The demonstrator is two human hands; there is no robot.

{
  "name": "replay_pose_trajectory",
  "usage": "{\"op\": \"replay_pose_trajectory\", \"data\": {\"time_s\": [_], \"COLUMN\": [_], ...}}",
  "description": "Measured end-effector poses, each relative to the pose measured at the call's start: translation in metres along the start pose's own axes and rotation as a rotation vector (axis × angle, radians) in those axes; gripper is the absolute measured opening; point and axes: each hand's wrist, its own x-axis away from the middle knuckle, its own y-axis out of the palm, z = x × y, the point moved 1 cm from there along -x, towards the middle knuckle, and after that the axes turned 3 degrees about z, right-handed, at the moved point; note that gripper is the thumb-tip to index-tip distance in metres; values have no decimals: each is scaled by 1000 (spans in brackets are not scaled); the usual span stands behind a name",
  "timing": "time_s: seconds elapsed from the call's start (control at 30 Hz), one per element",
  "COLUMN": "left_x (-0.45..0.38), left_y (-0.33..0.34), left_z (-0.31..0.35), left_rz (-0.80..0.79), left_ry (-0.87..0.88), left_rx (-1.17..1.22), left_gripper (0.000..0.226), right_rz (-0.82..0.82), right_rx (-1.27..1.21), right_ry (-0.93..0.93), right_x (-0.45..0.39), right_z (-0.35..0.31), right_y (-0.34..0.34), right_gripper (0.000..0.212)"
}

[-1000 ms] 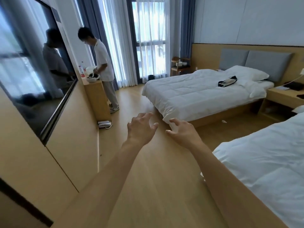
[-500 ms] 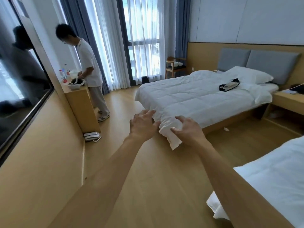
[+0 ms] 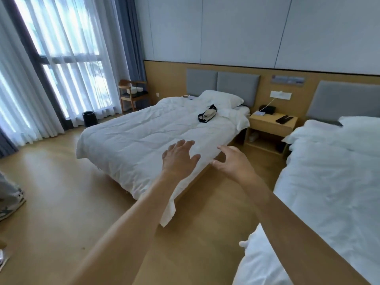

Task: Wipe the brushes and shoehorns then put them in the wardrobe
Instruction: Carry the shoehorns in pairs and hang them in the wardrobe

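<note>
Brushes, shoehorns unseen — left hand (image 3: 178, 159), right hand (image 3: 232, 163) spread, empty.

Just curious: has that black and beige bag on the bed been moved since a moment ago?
No. The bag lies beside the pillow on the bed as before; only the camera turned.

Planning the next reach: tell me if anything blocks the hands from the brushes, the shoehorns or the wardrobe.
Cannot be judged: no brush, shoehorn or wardrobe shows in this view. The left hand and right hand are held out empty, fingers spread, toward the near bed, with only open floor below.
</note>
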Motion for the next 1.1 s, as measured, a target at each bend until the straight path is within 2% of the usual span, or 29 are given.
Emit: {"op": "replay_pose_trajectory", "data": {"time_s": [0.23, 0.43, 0.67, 0.9, 1.1], "left_x": [-123, -218, -343, -489, -576], "left_y": [56, 105, 157, 205, 268], "left_z": [13, 24, 36, 69, 104], "left_rz": [-116, -144, -152, -145, -201], "left_ry": [167, 250, 290, 259, 277], "left_rx": [69, 61, -15, -45, -10], "left_gripper": [53, 53, 52, 53, 52], "right_rz": [104, 142, 141, 156, 166], "right_rx": [27, 48, 0, 36, 94], "right_ry": [191, 298, 301, 293, 344], "right_x": [-96, -174, -307, -459, -541], "right_z": [38, 81, 131, 186, 240], "right_y": [6, 17, 22, -10, -32], "right_gripper": [63, 63, 62, 61, 61]}}
